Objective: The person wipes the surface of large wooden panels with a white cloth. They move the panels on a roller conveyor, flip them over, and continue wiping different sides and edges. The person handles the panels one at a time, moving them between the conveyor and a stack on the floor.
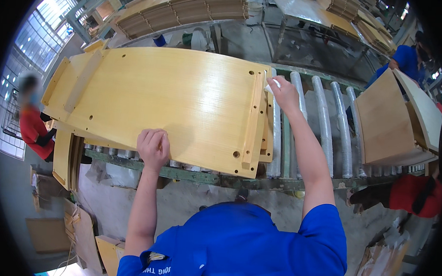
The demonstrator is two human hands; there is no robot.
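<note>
Across a green-framed roller conveyor (323, 123) with plastic-wrapped rollers, I have a long, glossy, pale-yellow wooden panel (193, 100) lying flat. Dark round holes show near its edges, and a narrow drilled wooden strip (253, 122) runs along its right end. My right hand (285, 93) is just beyond that end, fingers pinched on a small crumpled white wad (269, 86). My left hand (153, 145) is at the panel's near edge, fingers curled in loosely; from here I cannot tell whether they enclose anything. So the panel lies mostly ahead of my left hand and left of my right. Farther right on the conveyor, I see a light-brown wooden box-shaped cabinet (387, 119) with a tilted board; its contents are hidden from me.
</note>
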